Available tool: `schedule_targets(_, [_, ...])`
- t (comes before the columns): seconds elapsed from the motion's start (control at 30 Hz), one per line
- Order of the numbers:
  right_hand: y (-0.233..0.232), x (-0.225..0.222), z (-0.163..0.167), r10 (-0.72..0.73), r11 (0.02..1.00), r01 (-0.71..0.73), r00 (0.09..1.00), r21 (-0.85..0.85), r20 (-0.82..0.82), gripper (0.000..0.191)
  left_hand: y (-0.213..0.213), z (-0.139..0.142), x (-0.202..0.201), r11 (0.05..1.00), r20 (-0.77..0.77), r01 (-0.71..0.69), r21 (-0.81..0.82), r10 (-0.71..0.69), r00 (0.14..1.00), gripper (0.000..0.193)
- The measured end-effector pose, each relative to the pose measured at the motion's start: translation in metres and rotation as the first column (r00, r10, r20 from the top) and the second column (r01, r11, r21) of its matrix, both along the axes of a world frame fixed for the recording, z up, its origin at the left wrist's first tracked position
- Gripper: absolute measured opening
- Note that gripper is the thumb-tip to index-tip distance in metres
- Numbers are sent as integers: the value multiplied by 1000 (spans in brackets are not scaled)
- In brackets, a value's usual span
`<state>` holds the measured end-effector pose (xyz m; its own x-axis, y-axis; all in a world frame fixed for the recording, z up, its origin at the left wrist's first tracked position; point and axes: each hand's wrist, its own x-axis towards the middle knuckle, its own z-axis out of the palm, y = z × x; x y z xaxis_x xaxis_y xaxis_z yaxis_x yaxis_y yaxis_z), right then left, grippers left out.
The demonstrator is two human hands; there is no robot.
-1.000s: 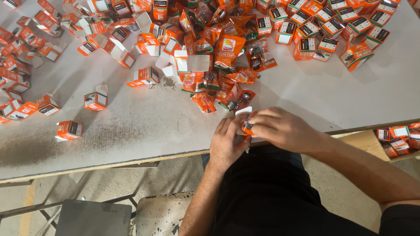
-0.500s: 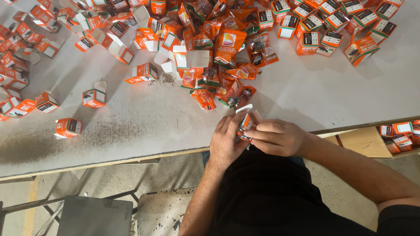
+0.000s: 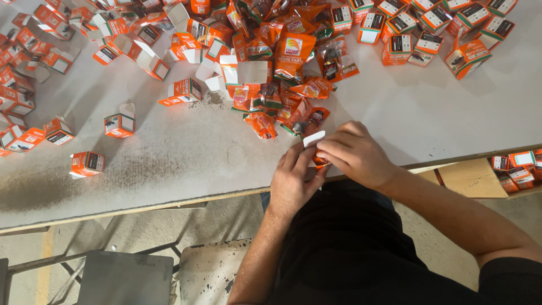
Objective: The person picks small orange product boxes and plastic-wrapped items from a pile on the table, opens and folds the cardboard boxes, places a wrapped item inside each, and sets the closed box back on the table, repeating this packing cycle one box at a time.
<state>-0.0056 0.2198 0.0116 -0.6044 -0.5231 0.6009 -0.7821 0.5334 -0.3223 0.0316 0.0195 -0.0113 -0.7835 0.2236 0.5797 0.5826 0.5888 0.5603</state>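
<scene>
Both hands close together on one small orange box at the near edge of the table. The left hand cups it from below and from the side, fingers curled up against it. The right hand lies over the top, fingertips pressed onto the box and its white flap, which sticks up between the two hands. Most of the box is hidden under the fingers; only a strip of orange and the flap show.

The head camera is the only view. It looks down on a grey, scuffed table with a dark dusty smear along the near left part. Just beyond the hands lies a heap of orange plastic packets, some with a dark part showing through. Behind them stands an opened white carton. Folded orange boxes crowd the far right of the table, and more of them spread along the far left. A few stand alone on the left: one box near the front edge, another a little further in, and a third lying on its side near the heap.

Below the table edge on the right, a cardboard tray holds more orange boxes. The person wears dark clothing, and a worn stool stands on the floor to the left.
</scene>
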Motion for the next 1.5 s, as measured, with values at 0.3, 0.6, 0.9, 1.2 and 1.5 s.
schedule_targets(0.3, [0, 19, -4, -97, 986, 113, 986, 119, -138, 29, 0, -17, 4, 996, 63, -80, -24, 82, 995, 58])
schedule_targets(0.6, [-5, 20, -16, -98, 995, 99, 994, -10, 45, 37, 0, -2, 9, 997, -217, -44, -66, 29, 976, 49])
schedule_targets(0.9, [-5, 39, -16, -131, 951, 171, 978, -256, 163, 53, -1, 2, 11, 999, -167, 34, -5, -35, 985, 39])
schedule_targets(1.2, [-10, 30, -17, -46, 991, 66, 985, -120, 168, 34, 0, -9, 16, 999, 15, -30, 27, 29, 999, 34])
schedule_targets(1.5, [-4, 15, -28, 282, 787, 232, 689, -572, 668, 30, 2, -2, 12, 996, -1, 17, 90, -17, 1000, 35])
